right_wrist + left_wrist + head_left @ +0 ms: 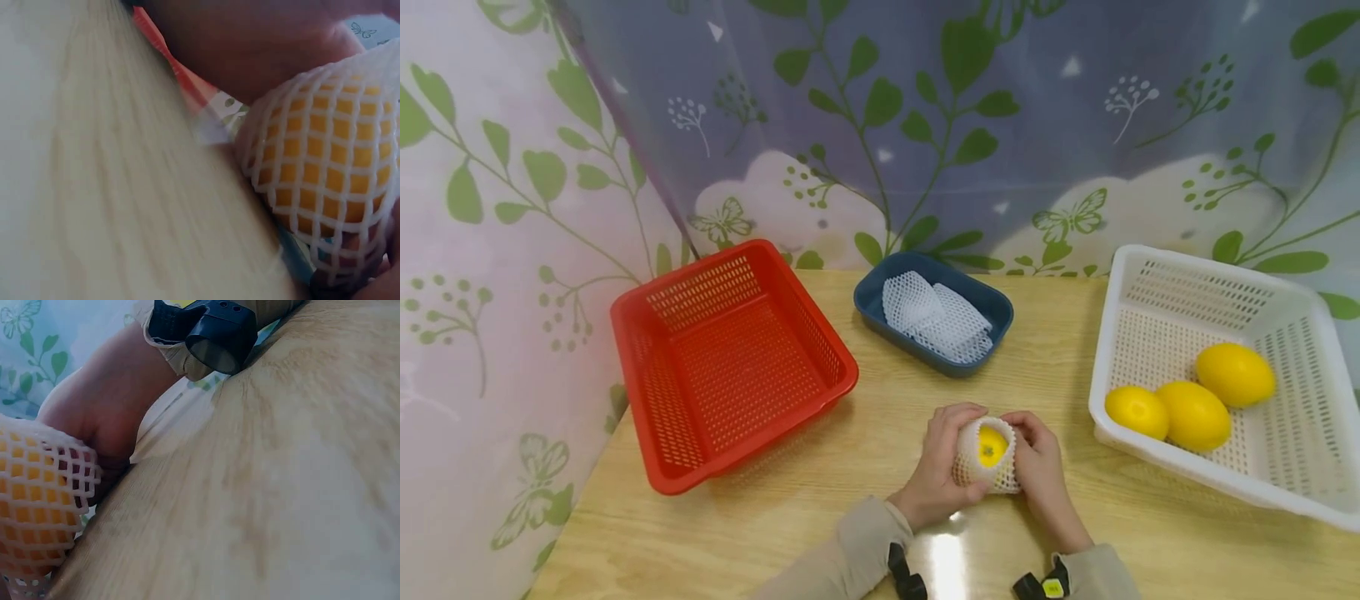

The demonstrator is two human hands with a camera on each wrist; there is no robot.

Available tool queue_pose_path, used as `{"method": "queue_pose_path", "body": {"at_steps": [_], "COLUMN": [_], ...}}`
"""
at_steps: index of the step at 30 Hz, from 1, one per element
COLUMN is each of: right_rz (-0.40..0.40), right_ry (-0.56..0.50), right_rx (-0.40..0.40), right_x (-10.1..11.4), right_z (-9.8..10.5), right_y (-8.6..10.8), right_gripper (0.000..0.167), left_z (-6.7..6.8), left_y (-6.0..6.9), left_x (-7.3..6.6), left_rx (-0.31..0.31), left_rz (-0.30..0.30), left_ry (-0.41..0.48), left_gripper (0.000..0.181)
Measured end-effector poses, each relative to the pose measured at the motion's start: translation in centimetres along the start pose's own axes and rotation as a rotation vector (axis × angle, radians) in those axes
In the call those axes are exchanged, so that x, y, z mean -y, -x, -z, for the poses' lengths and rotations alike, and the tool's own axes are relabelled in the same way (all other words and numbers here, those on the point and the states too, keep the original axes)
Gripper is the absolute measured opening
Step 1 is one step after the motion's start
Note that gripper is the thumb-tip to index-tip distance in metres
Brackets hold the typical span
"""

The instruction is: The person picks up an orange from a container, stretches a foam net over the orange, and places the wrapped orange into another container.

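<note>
My left hand and right hand curl round a yellow fruit in its white foam net. Open table separates them from the red basket leftward, white basket rightward, blue tray ahead.

Red basket on the L, square w/ lots of small holes. White basket on the R, w/ holes too. Blue tub is btwn them, nr the back, w/ round corners. All 3 sit on a lt brown wood table. Bluish cloth behind, w/ green leaves & butterflies. Pale cloth on L, leafy too.
</note>
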State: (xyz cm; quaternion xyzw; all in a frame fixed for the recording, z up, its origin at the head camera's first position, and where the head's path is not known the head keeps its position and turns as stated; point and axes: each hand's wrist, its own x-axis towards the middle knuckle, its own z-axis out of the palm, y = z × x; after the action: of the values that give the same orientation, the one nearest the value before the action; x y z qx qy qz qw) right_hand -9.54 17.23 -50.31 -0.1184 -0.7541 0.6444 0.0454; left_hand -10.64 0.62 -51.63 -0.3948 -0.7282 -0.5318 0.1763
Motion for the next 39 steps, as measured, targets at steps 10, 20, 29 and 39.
{"method": "queue_pose_path", "body": {"at_steps": [10,20,29,39], "right_rz": [0.141,0.132,-0.087,-0.075], "right_ry": [0.145,0.156,-0.372,-0.534], "right_rx": [-0.086,-0.084,0.295,0.232], "right_x": [-0.7,-0.4,0.1,0.0], "right_z": [-0.1,-0.2,-0.6,-1.0], "right_y": [0.2,0.4,0.9,1.3], "right_gripper": [0.016,0.019,0.032,0.027], "left_z": [-0.3,0.0,0.2,-0.1], "left_y": [0.0,0.3,0.2,0.1], "left_x": [0.3,0.3,0.2,0.4], "left_rx": [0.125,0.062,-0.126,-0.142], "left_rz": [0.166,0.19,0.114,0.194], "left_ry": [-0.026,0.045,0.058,0.012], "left_gripper": [0.086,0.093,0.089,0.094]}}
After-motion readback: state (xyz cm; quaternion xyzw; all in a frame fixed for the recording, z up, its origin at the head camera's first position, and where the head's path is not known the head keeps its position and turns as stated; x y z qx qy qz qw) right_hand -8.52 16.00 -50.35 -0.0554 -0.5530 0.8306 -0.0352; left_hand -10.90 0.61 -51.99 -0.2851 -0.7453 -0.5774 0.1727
